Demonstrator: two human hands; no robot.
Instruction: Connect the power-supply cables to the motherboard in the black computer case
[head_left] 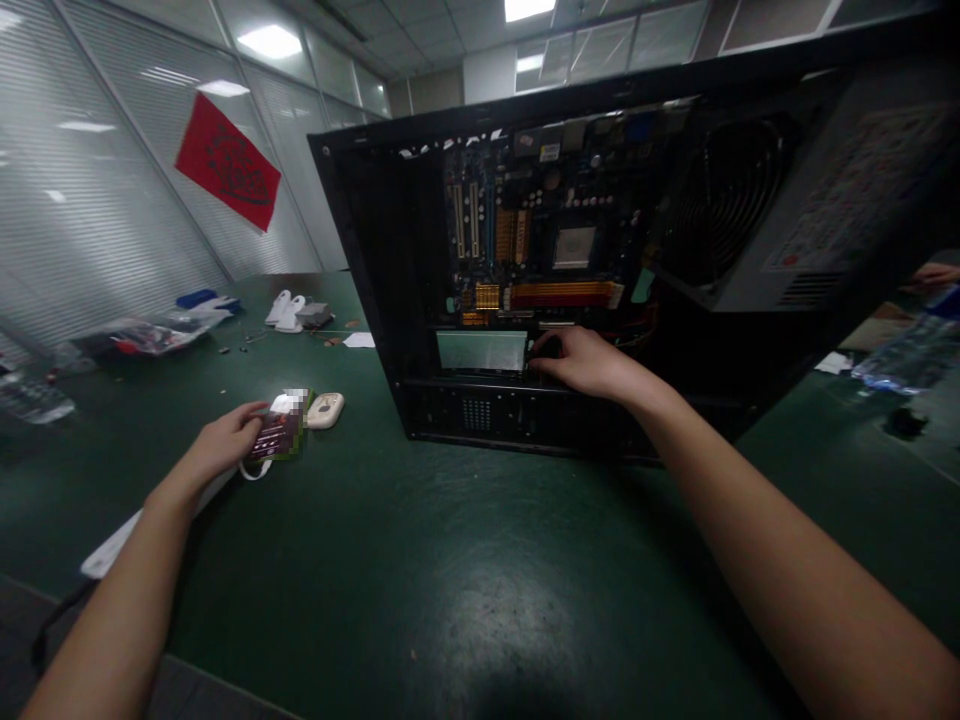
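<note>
A smartphone (pixel 280 428) with a lit screen is gripped at its left edge by my left hand (pixel 229 438), thumb and fingers closed. In front of me stands an open black computer case (pixel 375 290), with a motherboard (pixel 577 205) inside. My right hand (pixel 574 358) reaches into the lower part of the case, beside a rectangular opening (pixel 482 350). Its fingers are bent and pinched together near dark cables; what they hold, if anything, is too dark to make out. A power supply (pixel 817 220) with a fan grille fills the upper right of the case.
A cream rounded case (pixel 326 411) lies beside the phone on the green table (pixel 450 560). A white power strip (pixel 112 545) is partly behind my left forearm. Plastic bags (pixel 161 332) and small parts lie farther left. Another person's hand (pixel 937 274) shows at right, near a plastic bottle (pixel 904 350).
</note>
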